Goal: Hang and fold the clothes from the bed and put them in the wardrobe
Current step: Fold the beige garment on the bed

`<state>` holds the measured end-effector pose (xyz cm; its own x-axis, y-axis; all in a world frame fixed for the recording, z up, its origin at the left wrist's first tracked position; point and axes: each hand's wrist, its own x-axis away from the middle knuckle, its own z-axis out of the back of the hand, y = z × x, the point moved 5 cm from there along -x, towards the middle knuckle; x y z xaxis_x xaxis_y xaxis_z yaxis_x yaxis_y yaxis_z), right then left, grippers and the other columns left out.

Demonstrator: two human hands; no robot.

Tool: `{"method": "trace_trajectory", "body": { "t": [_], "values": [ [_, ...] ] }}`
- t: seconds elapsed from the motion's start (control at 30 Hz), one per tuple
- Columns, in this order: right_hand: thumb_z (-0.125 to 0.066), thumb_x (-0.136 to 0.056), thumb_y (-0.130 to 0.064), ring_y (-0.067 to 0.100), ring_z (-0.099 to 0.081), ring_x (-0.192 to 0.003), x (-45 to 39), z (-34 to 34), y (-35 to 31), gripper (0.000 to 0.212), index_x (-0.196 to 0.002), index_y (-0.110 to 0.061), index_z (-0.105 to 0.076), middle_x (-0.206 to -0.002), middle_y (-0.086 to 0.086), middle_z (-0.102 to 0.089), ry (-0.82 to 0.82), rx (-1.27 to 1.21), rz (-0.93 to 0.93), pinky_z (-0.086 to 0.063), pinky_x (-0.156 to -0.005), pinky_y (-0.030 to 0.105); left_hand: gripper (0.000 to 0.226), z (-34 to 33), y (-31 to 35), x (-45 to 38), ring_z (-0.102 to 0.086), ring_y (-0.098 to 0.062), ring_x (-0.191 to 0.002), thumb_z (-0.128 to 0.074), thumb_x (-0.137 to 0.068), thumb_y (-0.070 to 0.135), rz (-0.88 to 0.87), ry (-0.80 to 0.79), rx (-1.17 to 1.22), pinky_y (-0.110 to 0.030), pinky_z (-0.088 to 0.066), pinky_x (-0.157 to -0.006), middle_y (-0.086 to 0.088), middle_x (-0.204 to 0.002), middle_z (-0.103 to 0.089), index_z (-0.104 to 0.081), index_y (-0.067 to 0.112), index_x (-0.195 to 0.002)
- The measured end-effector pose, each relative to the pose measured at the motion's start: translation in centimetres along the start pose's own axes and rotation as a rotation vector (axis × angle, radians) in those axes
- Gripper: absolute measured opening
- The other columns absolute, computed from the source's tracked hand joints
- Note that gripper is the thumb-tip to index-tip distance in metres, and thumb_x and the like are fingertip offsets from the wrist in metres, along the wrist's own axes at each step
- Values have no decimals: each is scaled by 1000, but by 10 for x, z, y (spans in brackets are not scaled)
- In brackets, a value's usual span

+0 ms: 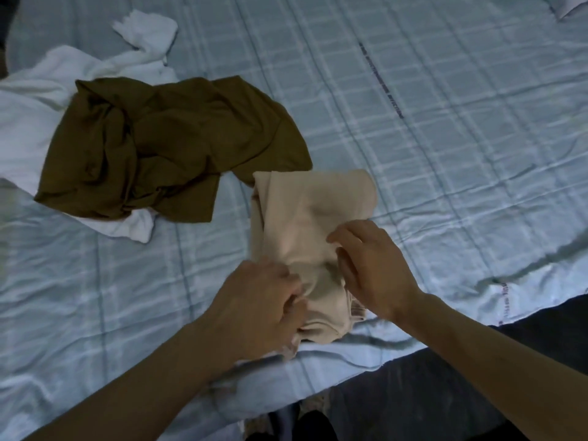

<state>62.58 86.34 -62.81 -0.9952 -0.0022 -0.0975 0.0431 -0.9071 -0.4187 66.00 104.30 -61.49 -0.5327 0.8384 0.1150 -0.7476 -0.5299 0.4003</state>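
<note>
Head view, looking down at a bed (pixel 445 128) under a pale blue checked cover. Near its front edge, a folded beige garment (pixel 305 218). Left hand (pixel 257 300) pinching the near end, grip closed on the cloth. Right hand (pixel 372 265) curled on the same garment's right side, fingers gripping a fold. Further left, a crumpled brown garment (pixel 165 148) lying over white clothes (pixel 38 100).

Pale blue checked sheet (pixel 445 138), creased; dark floor (pixel 477 393) beside it
</note>
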Motion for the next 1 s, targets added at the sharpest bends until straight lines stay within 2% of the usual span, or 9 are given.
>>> {"method": "trace_trajectory", "body": {
  "t": [0.1,0.17,0.27,0.47,0.57,0.67,0.77,0.87,1.0],
  "values": [
    [-46,-98,-28,32,-45,-128,-10,-19,-15,44,-134,-4,-54,-138,18,-52,2,57,-13,-36,-109,44,43,5,-14,-33,-58,-28,-111,-37,-93,36,90,191,-208,-43,-47,-93,-11,-119,-65,-66,13,-114],
    [-35,-102,-43,31,-23,-148,-2,-49,-14,62,-149,-3,-36,-157,20,-32,-124,112,-11,-20,-120,47,60,-18,-31,-46,-40,-32,-140,-33,-96,41,109,96,-306,-53,-34,-112,-17,-150,-45,-49,6,-142],
    [-30,-100,-59,24,-1,-153,21,-77,3,74,-158,-14,-15,-165,9,-8,-249,157,46,-14,-121,51,73,-56,-65,-46,-16,-25,-152,-25,-97,55,187,-54,-300,-57,-23,-117,-10,-165,-17,-25,11,-156],
    [-28,-99,-61,22,-8,-153,19,-71,10,71,-157,-19,-22,-164,8,-17,-261,58,58,-11,-122,48,78,-56,-70,-46,-24,-25,-150,-19,-97,60,235,-58,-296,-58,-25,-117,-11,-163,-22,-25,8,-155],
    [-40,-102,-39,29,-43,-136,2,-40,12,47,-136,-11,-55,-144,13,-49,-48,-33,102,-34,-110,46,57,-29,-65,-54,-52,-32,-125,-32,-96,47,216,86,-268,-49,-42,-102,-13,-140,-54,-57,9,-131],
    [-52,-93,-28,34,-51,-124,-27,-15,31,41,-127,-6,-60,-135,18,-53,115,9,61,-41,-103,46,37,-1,-72,-66,-54,-34,-107,-49,-88,32,222,270,-210,-45,-46,-86,-14,-123,-58,-60,9,-115],
    [-58,-83,-40,38,-44,-133,-65,-10,53,67,-139,-5,-50,-144,19,-47,6,126,-45,-36,-108,51,49,13,-89,-89,-51,-35,-118,-55,-83,30,214,281,-203,-46,-45,-92,-15,-136,-54,-56,9,-128],
    [-65,-75,-51,32,-42,-135,-98,-12,61,83,-145,-12,-42,-144,10,-48,-237,162,-80,-26,-114,48,69,16,-104,-117,-42,-32,-132,-60,-88,37,213,76,-92,-44,-33,-106,-12,-147,-45,-37,13,-149],
    [-80,-65,-52,26,-52,-119,-125,-21,66,98,-147,-18,-37,-133,5,-55,-434,173,-86,-33,-107,38,73,7,-117,-148,-47,-24,-118,-67,-79,52,201,-183,-158,-40,-33,-97,-2,-128,-54,-40,24,-141]
  ]
}}
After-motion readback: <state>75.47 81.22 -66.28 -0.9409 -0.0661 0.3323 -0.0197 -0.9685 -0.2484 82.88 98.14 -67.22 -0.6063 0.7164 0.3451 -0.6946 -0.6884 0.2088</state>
